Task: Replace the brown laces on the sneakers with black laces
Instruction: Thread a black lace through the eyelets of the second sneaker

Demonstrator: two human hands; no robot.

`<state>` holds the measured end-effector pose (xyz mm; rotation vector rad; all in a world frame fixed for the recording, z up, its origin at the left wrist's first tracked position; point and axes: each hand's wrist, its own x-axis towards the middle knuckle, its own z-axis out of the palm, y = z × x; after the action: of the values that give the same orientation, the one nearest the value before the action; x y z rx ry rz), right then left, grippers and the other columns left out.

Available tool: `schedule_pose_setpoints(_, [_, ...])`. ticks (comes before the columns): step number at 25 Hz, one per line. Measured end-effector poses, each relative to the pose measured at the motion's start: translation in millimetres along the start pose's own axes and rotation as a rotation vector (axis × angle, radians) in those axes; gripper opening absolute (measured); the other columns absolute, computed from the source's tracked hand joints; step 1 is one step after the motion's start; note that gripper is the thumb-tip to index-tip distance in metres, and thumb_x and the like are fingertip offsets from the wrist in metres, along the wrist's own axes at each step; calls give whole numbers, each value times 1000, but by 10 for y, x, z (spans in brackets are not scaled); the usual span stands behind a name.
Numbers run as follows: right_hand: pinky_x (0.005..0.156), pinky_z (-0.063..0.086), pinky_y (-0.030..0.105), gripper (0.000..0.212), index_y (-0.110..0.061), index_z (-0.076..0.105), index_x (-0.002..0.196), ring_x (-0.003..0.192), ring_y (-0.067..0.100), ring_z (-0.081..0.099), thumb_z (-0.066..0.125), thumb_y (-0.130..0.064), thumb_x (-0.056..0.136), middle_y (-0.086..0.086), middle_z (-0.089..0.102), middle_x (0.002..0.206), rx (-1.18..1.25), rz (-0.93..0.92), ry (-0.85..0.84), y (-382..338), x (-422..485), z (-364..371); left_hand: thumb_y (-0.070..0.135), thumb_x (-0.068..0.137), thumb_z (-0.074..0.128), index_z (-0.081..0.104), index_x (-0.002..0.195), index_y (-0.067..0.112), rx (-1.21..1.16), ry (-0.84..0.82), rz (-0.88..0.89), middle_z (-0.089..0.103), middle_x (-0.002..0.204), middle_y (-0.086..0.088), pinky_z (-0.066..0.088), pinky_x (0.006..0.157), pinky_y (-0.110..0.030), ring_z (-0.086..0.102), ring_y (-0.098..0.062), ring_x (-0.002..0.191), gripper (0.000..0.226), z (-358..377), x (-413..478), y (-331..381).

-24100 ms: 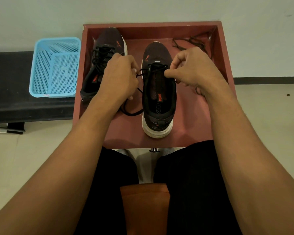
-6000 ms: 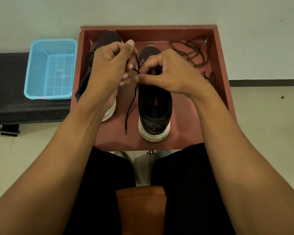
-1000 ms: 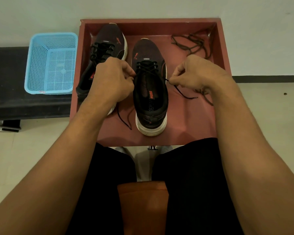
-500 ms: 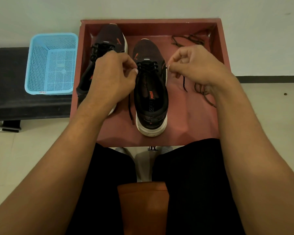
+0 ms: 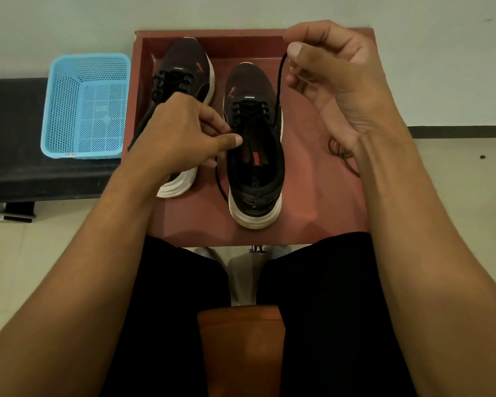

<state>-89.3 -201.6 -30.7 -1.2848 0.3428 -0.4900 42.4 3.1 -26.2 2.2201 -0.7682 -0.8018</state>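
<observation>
Your right hand (image 5: 335,81) is raised over the far right corner of the red tray (image 5: 312,196), palm turned towards you. Its thumb and forefinger are pinched on one end of the black lace (image 5: 278,87). From that pinch the lace runs straight down and taut to the right-hand eyelets of the near sneaker (image 5: 255,173).

Your left hand (image 5: 178,133) is low, against the left side of the same sneaker's throat. Its fingers are curled and the thumb lies out across the edge of the opening. The forefinger and thumb are closed on the lace's other end, which drops out from under the hand and trails down the sneaker's left flank to the tray floor. The two hands are well apart, one high and one low, with the sneaker between them.

The near sneaker stands upright in the middle of the tray, heel towards you, with black lacing crossed over its tongue. The other sneaker (image 5: 184,70) lies just to its left, angled, already laced in black. Your left hand covers its middle part.

The brown laces (image 5: 341,153) lie loose on the tray floor at the right, mostly hidden behind your right wrist.

Left of the tray, a blue basket (image 5: 86,110) sits on a low black worktop (image 5: 12,138), close to the tray's wall. Your knees reach the tray's near edge.
</observation>
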Motion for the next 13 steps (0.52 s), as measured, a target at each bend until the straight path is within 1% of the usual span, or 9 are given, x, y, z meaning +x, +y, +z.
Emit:
schedule_pose_setpoints(3, [87, 49, 37, 18, -2, 72, 111, 82, 16, 62, 75, -4, 93, 4, 70, 86, 38, 4, -25, -4, -8, 15, 23, 89, 83, 79, 97, 12, -70, 22, -24, 77, 74, -3, 63, 65, -24, 77, -13, 68, 14, 23, 7, 4])
schedule_pose_setpoints(6, [81, 49, 35, 10, -5, 72, 104, 81, 20, 62, 74, -3, 94, 6, 73, 85, 24, -9, -63, -16, -22, 52, 21, 89, 83, 78, 91, 15, -108, 36, -29, 77, 73, -3, 61, 64, -19, 77, -12, 68, 8, 45, 13, 21])
schedule_pose_setpoints(10, [79, 49, 33, 8, -6, 71, 99, 78, 17, 60, 73, 0, 94, 4, 67, 80, 40, -12, -102, -24, -25, 90, 20, 85, 86, 77, 86, 9, -184, 48, -31, 77, 71, -8, 64, 68, -27, 78, -17, 70, 14, 66, 25, 3])
schedule_pose_setpoints(13, [83, 51, 33, 9, -3, 73, 105, 85, 16, 60, 71, -1, 97, 3, 68, 86, 28, -14, -146, -24, -28, 108, 18, 86, 85, 75, 86, 7, -259, 68, -23, 77, 73, -10, 64, 68, -30, 78, -19, 71, 14, 89, 41, -9])
